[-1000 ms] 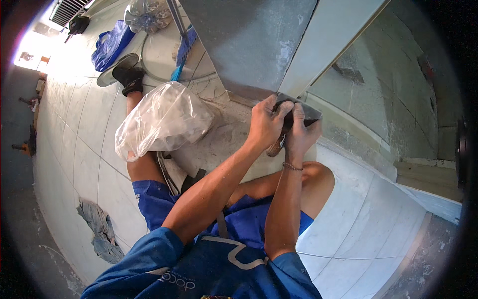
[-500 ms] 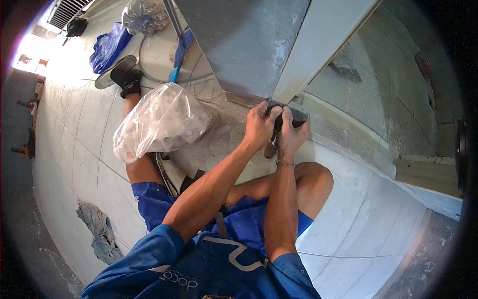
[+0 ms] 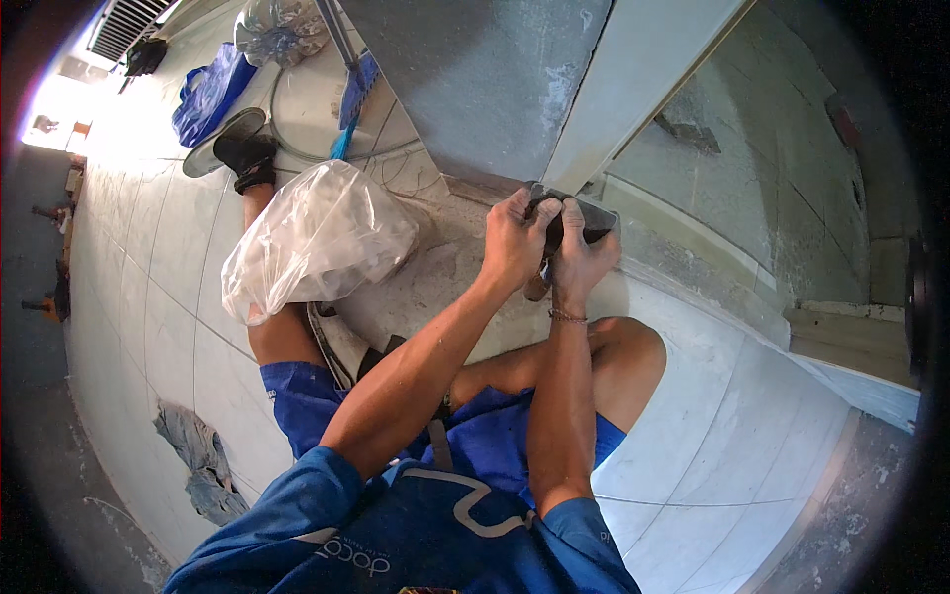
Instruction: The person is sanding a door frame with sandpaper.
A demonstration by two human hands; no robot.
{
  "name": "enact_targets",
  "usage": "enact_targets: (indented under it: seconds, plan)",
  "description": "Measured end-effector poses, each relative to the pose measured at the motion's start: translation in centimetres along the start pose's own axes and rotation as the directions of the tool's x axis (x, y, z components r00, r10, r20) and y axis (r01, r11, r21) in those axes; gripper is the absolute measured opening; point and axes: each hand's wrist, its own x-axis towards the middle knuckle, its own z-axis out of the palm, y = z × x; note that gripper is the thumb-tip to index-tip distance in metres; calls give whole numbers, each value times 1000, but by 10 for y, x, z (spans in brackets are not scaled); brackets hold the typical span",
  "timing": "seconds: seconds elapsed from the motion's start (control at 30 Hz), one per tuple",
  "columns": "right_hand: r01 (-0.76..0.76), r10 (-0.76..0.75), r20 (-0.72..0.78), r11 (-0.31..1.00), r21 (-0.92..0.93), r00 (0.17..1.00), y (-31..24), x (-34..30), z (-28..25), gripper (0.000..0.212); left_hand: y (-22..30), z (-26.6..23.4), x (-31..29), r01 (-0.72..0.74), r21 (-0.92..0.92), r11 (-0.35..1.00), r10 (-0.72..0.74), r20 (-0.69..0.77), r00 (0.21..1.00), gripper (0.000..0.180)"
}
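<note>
Dark tool [image 3: 598, 217], one, held by two hands [image 3: 510, 245] [image 3: 584, 265].

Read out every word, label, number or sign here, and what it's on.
Blue shirt, chest: pale lettering, which I won't copy out.
Its right sleeve: small pale marking, too small to read.
Blue shorts, left leg: tiny pale marking, too small to read.
I make out no other text.

two hands [image 3: 512, 240] [image 3: 584, 261], one tool [image 3: 599, 216], one broom [image 3: 358, 91]
</note>
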Motion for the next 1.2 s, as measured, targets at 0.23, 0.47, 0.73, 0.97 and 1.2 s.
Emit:
enact_targets:
  seconds: [0.23, 0.47, 0.73, 0.97, 1.2]
  plan:
    - [38, -37, 14, 997, -62, 999, -6, 3, 0, 27, -1, 1, 2, -42, 2, 999, 42, -58, 997, 14]
    - [-2, 2, 0, 997, 79, 1000, -36, 8, 9, 25, 37, -2, 5, -150, 108, 983, 152, -11, 988, 16]
    - [-117, 113, 46, 988, 98, 993, -4, -6, -4, 23, 1, -1, -5, -70, 123, 990, 72, -17, 997, 16]
    - [-122, 127, 66, 990, -71, 990, 3, -11, -5, 22, -17, -3, -5, 50, -82, 995, -50, 7, 999, 16]
    - [-68, 67, -7, 996, -54, 998, 2, -15, 3, 22, -18, -13, 1, 45, 75, 996, -49, 51, 997, 18]
